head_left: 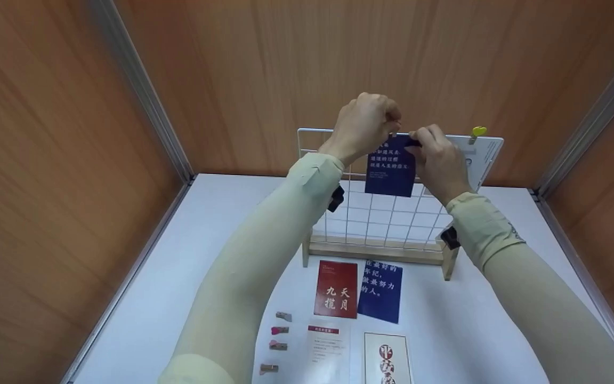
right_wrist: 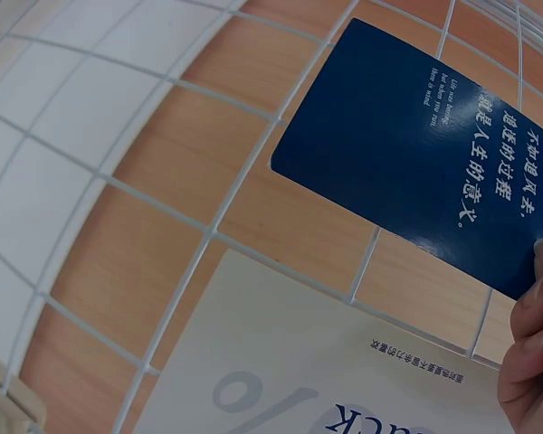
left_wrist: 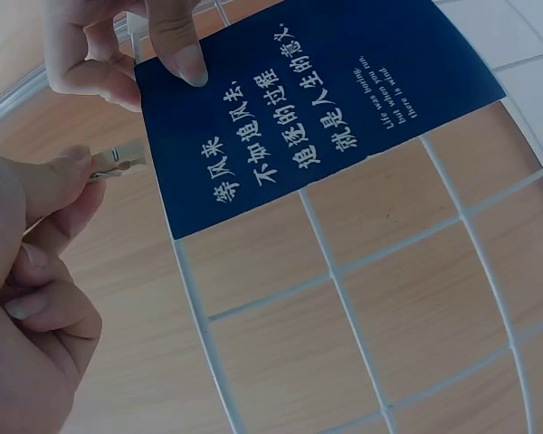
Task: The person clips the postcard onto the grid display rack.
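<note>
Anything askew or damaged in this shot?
One minor thing: the lower blue card on the white table lies slightly crooked, its top and bottom edges slanting more than those of the red card beside it. The held card in the right hand shows no obvious damage. No spill visible.

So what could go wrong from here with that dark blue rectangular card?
The dark blue rectangular card might slip or tilt if the right grip loosens early: the small wooden clothespin in the left grip doesn't appear clamped on it yet. The clothespin could also catch the card but miss the white wire grid behind it. And the right grip might bump the white printed card close by.
</note>
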Motion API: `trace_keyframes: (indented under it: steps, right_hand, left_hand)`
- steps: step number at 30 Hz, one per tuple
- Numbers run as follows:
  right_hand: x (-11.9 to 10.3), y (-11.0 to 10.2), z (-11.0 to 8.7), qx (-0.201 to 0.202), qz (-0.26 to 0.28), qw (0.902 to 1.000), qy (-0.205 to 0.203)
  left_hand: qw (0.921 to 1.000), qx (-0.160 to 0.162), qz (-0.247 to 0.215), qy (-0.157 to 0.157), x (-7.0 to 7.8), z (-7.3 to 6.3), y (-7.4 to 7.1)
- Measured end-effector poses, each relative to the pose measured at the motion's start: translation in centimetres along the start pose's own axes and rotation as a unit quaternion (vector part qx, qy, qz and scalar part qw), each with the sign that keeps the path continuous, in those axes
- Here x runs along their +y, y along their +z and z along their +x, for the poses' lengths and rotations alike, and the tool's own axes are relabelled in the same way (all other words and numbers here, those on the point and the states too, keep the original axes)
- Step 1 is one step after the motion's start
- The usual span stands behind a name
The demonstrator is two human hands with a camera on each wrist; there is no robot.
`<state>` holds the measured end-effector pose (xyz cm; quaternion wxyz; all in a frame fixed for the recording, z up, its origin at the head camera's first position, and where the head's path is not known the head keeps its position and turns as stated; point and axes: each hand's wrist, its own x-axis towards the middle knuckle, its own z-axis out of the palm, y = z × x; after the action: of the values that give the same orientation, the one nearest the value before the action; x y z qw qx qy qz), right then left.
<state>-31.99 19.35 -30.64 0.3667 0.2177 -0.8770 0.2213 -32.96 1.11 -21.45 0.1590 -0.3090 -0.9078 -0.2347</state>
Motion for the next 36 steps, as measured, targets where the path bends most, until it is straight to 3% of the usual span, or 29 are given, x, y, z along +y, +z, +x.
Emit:
trace_keyframes:
  steps: [18, 23, 36]
  right_hand:
    - [-0.8, 0.6, -0.3, 0.028, 0.018, 0.9994, -0.009]
    - [-0.8, 0.6, -0.4, 0.027, 0.022, 0.9993, -0.015]
    - [-0.2, 0.5, -0.6, 0.036, 0.02, 0.9989, -0.023]
  left_hand:
    - [0.9983, -0.057, 0.009, 0.004, -0.7, 1.2, -0.5]
    - [0.998, -0.061, 0.005, 0.013, -0.8, 1.2, -0.5]
    - [0.9974, -0.069, -0.022, -0.002, -0.7, 1.3, 0.1]
